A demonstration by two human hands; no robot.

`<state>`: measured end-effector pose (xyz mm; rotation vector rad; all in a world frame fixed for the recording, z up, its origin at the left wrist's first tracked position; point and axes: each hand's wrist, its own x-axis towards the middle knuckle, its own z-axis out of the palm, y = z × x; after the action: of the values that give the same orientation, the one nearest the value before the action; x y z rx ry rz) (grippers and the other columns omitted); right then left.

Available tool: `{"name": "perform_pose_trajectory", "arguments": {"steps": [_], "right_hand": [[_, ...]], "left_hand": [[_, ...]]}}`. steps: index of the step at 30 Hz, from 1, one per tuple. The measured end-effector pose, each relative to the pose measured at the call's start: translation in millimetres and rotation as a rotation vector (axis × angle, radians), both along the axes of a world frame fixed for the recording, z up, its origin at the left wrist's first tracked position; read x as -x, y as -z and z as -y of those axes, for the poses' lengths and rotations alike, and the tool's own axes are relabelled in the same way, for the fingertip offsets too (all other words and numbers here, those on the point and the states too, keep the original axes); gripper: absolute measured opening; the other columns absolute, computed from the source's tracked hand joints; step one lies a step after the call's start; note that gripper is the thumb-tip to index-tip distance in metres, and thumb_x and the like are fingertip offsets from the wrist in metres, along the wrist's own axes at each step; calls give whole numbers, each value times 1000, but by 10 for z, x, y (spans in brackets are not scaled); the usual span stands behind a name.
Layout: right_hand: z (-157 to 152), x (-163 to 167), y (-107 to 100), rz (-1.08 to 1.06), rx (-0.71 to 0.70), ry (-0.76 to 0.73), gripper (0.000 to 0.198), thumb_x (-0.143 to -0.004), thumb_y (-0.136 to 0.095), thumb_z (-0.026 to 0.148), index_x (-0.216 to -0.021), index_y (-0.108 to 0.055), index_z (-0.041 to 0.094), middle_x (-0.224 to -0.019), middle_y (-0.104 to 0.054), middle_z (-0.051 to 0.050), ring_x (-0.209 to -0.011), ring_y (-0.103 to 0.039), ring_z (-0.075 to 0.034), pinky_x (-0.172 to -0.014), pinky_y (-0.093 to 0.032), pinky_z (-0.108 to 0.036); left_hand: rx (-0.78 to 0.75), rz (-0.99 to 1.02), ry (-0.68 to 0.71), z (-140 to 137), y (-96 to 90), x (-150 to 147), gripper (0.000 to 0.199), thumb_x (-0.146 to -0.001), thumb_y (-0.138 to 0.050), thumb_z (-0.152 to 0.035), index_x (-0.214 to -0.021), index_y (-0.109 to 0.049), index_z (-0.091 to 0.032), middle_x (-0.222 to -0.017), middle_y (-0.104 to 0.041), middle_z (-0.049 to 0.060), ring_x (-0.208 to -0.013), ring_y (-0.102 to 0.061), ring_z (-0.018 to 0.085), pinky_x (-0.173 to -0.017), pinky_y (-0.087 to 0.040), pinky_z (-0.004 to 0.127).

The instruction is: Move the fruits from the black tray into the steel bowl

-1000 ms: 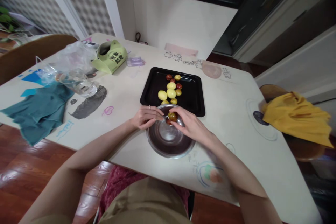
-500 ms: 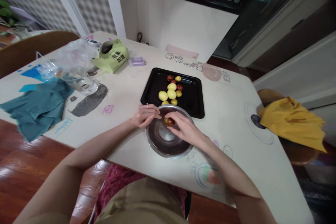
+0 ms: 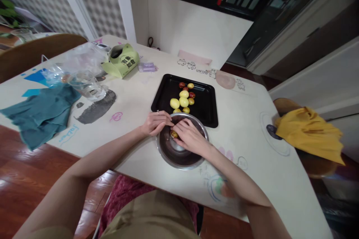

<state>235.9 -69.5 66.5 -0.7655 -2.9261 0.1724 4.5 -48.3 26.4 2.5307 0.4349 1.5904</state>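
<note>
Right hand (image 3: 191, 136) closed on a mottled fruit (image 3: 174, 133), within the metal bowl's (image 3: 179, 160) outline.
From my remote post, on the head view: fruit under the right fingertips, partly hidden by them, toward the bowl's left side; whether it touches the metal I can't tell. Left hand (image 3: 157, 123), ringed, lies at the bowl's left rim, fingers reaching over the edge; can't tell if it grips. Just beyond the bowl, a black tray (image 3: 162, 93) bears yellow fruits (image 3: 183, 101) and dark-red ones (image 3: 192, 95); all on a white table (image 3: 134, 97).
</note>
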Motion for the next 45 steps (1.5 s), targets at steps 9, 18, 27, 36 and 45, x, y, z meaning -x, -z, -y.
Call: {"name": "perform_pose_trajectory", "arguments": {"steps": [9, 18, 27, 36, 45], "right_hand": [[-41, -64, -86, -96, 103, -13, 30, -97, -73, 30, -123, -65, 16, -114, -73, -14, -115, -64, -33, -109, -46, -53], [-723, -511, -27, -526, 20, 350, 36, -110, -42, 36, -140, -59, 23, -138, -67, -15, -129, -61, -31, -114, -48, -56], [-1169, -714, 498, -447, 142, 288, 50, -103, -43, 22, -153, -50, 21, -156, -54, -16, -147, -50, -28, -125, -40, -58], [-1136, -672, 460, -517, 143, 355, 43, -99, -49, 19, -142, -57, 21, -131, -57, -12, -122, -61, -25, -108, -55, -46], [-1075, -635, 401, -500, 132, 402, 21, -96, -58, 24, -118, -61, 21, -114, -67, -10, -106, -65, -27, -95, -58, -46]], "left_hand": [[4, -7, 42, -7, -14, -6, 44, -110, -34, -20, -103, -77, -11, -85, -79, 12, -92, -75, 22, -82, -62, 34], [18, 7, 44, -9, -3, -10, 42, -110, -37, -19, -102, -78, -14, -83, -79, 10, -91, -76, 21, -80, -63, 32], [33, -22, 34, 7, -20, 0, 43, -109, -36, -18, -101, -78, -13, -83, -79, 10, -92, -75, 22, -80, -63, 33], [39, -24, 48, 9, -34, -7, 43, -109, -36, -17, -100, -78, -13, -83, -79, 11, -91, -74, 22, -80, -62, 33], [42, -20, 52, 2, -26, 0, 43, -109, -36, -19, -101, -78, -14, -83, -79, 11, -90, -75, 22, -79, -62, 33]]}}
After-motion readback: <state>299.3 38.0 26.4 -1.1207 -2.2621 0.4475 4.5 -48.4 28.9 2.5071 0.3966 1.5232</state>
